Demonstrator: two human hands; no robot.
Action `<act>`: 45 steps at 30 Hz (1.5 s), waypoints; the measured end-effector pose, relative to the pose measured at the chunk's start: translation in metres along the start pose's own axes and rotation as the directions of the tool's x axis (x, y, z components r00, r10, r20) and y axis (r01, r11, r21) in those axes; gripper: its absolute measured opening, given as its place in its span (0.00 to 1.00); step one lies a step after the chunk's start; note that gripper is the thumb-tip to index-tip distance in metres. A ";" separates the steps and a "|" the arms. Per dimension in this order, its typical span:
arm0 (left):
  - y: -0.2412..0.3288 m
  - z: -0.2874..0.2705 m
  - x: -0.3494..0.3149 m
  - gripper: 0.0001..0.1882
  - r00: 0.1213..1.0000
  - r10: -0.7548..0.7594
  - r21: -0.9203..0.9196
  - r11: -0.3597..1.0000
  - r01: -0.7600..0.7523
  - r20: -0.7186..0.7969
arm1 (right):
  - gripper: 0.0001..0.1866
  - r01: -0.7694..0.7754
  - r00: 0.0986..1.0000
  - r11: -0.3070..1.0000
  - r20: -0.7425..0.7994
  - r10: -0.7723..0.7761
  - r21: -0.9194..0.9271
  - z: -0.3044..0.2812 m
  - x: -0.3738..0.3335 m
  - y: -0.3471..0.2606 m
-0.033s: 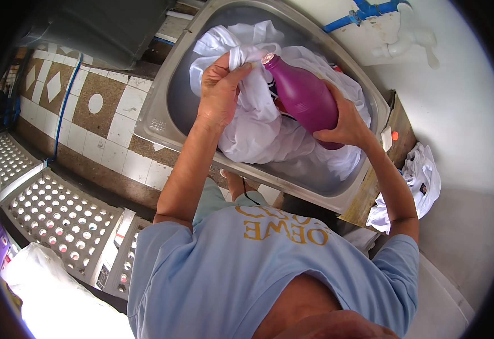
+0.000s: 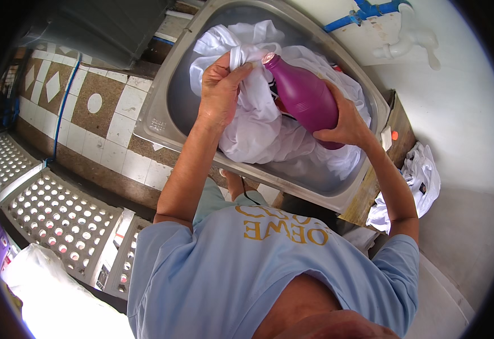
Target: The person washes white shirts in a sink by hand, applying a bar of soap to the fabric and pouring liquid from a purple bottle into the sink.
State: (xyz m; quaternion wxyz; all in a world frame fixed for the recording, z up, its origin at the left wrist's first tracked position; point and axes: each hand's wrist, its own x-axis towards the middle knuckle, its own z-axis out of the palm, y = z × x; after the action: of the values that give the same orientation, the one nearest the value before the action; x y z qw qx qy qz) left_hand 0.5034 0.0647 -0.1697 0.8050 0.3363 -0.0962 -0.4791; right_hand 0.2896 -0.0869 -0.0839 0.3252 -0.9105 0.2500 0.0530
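A grey sink basin [image 2: 155,125] holds water and a heap of wet white cloth [image 2: 258,127]. My left hand [image 2: 219,90] is closed on a raised fold of that cloth, thumb pressed against the fingers. Wrapped round the lower part of a purple bottle [image 2: 306,93] is my right hand [image 2: 346,121]. The bottle tilts with its uncapped-looking neck toward the upper left, close beside the gripped fold. Whether liquid is coming out cannot be made out. Dark and red patches show among the cloth beneath the bottle.
A white tap [image 2: 408,42] and blue pipe [image 2: 365,14] stick out from the wall at upper right. A white plastic bag [image 2: 422,175] hangs right of the basin. At left are a perforated grey plastic rack [image 2: 60,217], a blue hose [image 2: 66,113] and a dark bin [image 2: 100,31].
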 end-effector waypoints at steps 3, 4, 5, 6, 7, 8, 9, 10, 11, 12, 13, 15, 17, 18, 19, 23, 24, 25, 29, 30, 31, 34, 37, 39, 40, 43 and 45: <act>0.000 0.008 -0.002 0.12 0.997 0.039 -0.001 0.999 -0.039 -0.064 | 0.52 -0.029 0.999 1.000 0.019 0.029 -0.008 0.000 0.002 -0.003; -0.001 0.007 -0.002 0.12 0.998 0.032 0.008 0.999 -0.032 -0.063 | 0.52 -0.027 0.999 0.999 0.017 0.027 -0.017 0.000 0.003 -0.004; -0.001 0.006 -0.002 0.12 0.998 0.025 0.017 1.000 -0.024 -0.061 | 0.52 -0.025 1.000 0.999 0.016 0.025 -0.026 0.001 0.003 -0.004; -0.002 0.005 -0.002 0.12 0.998 0.018 0.026 1.000 -0.017 -0.060 | 0.52 -0.022 1.000 0.999 0.015 0.023 -0.035 0.001 0.003 -0.005; -0.004 0.004 -0.001 0.11 0.998 0.023 0.031 0.999 -0.021 -0.061 | 0.52 -0.035 0.999 0.999 0.027 0.036 -0.028 0.000 0.004 -0.006; -0.005 0.004 -0.001 0.11 0.998 0.027 0.036 0.999 -0.025 -0.061 | 0.52 -0.048 0.998 0.999 0.039 0.049 -0.020 -0.001 0.005 -0.009; -0.007 0.002 -0.001 0.11 0.998 0.032 0.042 0.999 -0.029 -0.062 | 0.52 -0.061 0.997 0.998 0.051 0.062 -0.013 -0.002 0.005 -0.011; -0.008 0.001 -0.001 0.12 0.998 0.027 0.047 0.999 -0.024 -0.060 | 0.51 -0.072 0.996 0.997 0.060 0.073 -0.027 -0.003 0.006 -0.013; -0.009 0.000 0.000 0.13 0.998 0.022 0.052 0.998 -0.019 -0.057 | 0.51 -0.082 0.994 0.996 0.068 0.085 -0.041 -0.005 0.006 -0.014; -0.010 -0.001 0.000 0.13 0.998 0.017 0.058 0.998 -0.014 -0.055 | 0.51 -0.092 0.992 0.994 0.075 0.096 -0.055 -0.006 0.007 -0.016; -0.011 -0.002 0.000 0.13 0.998 0.022 0.068 0.998 -0.017 -0.064 | 0.51 -0.103 0.991 0.993 0.084 0.108 -0.065 -0.007 0.008 -0.018; -0.013 -0.001 0.000 0.13 0.996 0.031 0.089 0.996 -0.023 -0.083 | 0.51 -0.123 0.986 0.989 0.100 0.131 -0.084 -0.010 0.009 -0.022; -0.017 -0.002 0.001 0.13 0.994 0.056 0.149 0.988 -0.041 -0.095 | 0.51 -0.126 0.984 0.988 0.111 0.136 -0.090 -0.012 0.010 -0.022; -0.019 -0.003 0.001 0.12 0.993 0.068 0.179 0.983 -0.049 -0.100 | 0.51 -0.128 0.983 0.988 0.117 0.138 -0.092 -0.013 0.010 -0.022; -0.021 -0.004 0.002 0.13 0.992 0.080 0.184 0.981 -0.060 -0.101 | 0.51 -0.138 0.981 0.987 0.127 0.148 -0.087 -0.014 0.010 -0.024; -0.025 -0.005 0.003 0.13 0.989 0.093 0.178 0.981 -0.072 -0.111 | 0.51 -0.179 0.969 0.981 0.161 0.188 -0.067 -0.020 0.012 -0.031; -0.025 -0.005 0.003 0.13 0.989 0.087 0.171 0.983 -0.067 -0.115 | 0.51 -0.191 0.966 0.980 0.168 0.199 -0.063 -0.020 0.011 -0.031; -0.024 -0.002 0.003 0.11 0.987 0.090 0.148 0.987 -0.070 -0.130 | 0.51 -0.184 0.969 0.982 0.157 0.189 -0.050 -0.020 0.011 -0.030; -0.022 0.004 0.001 0.10 0.986 0.098 0.092 0.992 -0.085 -0.138 | 0.52 -0.167 0.980 0.986 0.109 0.166 0.001 -0.009 0.004 -0.023; -0.022 0.004 -0.001 0.11 0.987 0.098 0.087 0.992 -0.088 -0.124 | 0.53 -0.167 0.982 0.986 0.094 0.165 0.015 -0.005 0.000 -0.020; -0.021 0.007 -0.001 0.11 0.990 0.096 0.073 0.993 -0.089 -0.101 | 0.53 -0.150 0.987 0.988 0.070 0.147 0.037 0.000 -0.006 -0.016; -0.013 0.015 0.004 0.14 0.997 0.069 -0.010 0.998 -0.069 0.019 | 0.54 -0.088 0.993 0.993 -0.069 0.094 0.077 0.010 -0.021 -0.004; -0.003 0.014 0.014 0.13 0.996 0.060 0.082 0.995 -0.065 0.060 | 0.53 -0.010 0.989 0.972 -0.138 0.044 0.234 0.014 -0.030 0.001; 0.013 0.026 0.019 0.16 0.995 0.015 0.227 0.973 -0.038 0.101 | 0.54 -0.022 0.961 0.925 -0.247 0.125 0.380 0.020 -0.040 0.009; 0.019 0.021 0.029 0.15 0.988 0.012 0.311 0.948 -0.060 0.154 | 0.54 -0.013 0.942 0.894 -0.293 0.161 0.449 0.019 -0.047 0.012; 0.036 0.011 0.055 0.13 0.974 0.032 0.708 0.682 -0.186 0.225 | 0.55 0.098 0.850 0.837 -0.482 0.211 0.539 0.005 -0.073 0.023; 0.040 0.000 0.067 0.12 0.957 0.098 0.894 0.340 -0.291 0.274 | 0.56 0.160 0.725 0.844 -0.642 0.251 0.511 -0.005 -0.094 0.046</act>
State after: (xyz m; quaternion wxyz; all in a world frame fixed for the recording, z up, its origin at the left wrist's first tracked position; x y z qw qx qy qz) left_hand 0.5667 0.0217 -0.1551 0.5153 0.6735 -0.4568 -0.2688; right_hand 0.1848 -0.0811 -0.0813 0.4471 -0.7297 0.3798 -0.3512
